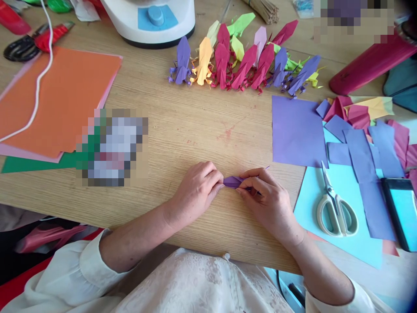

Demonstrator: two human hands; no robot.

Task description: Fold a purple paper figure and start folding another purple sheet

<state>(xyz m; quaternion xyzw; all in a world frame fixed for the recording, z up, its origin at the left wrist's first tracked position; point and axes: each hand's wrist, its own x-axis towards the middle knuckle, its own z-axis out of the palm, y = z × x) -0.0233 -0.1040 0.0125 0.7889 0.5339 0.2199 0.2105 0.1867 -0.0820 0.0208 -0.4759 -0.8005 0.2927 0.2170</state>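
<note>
Between my two hands, just above the table's near part, is a small piece of folded purple paper (232,181). My left hand (202,188) pinches its left end between thumb and fingers. The right end is gripped by my right hand (267,194), whose fingers cover much of it. A thin purple tip sticks up past the right fingers. Farther back stands a row of several folded paper insects (222,65) in purple, orange, crimson, pink and green. A flat purple paper sheet (296,130) lies beyond my right hand.
Scissors (335,208) rest on light-blue paper (308,195) at the right, near purple paper scraps (361,152) and a phone (399,213). A crimson bottle (368,61) is at the back right. Orange sheets (65,100), a white cable (37,91) and a white appliance (153,21) occupy the left and back.
</note>
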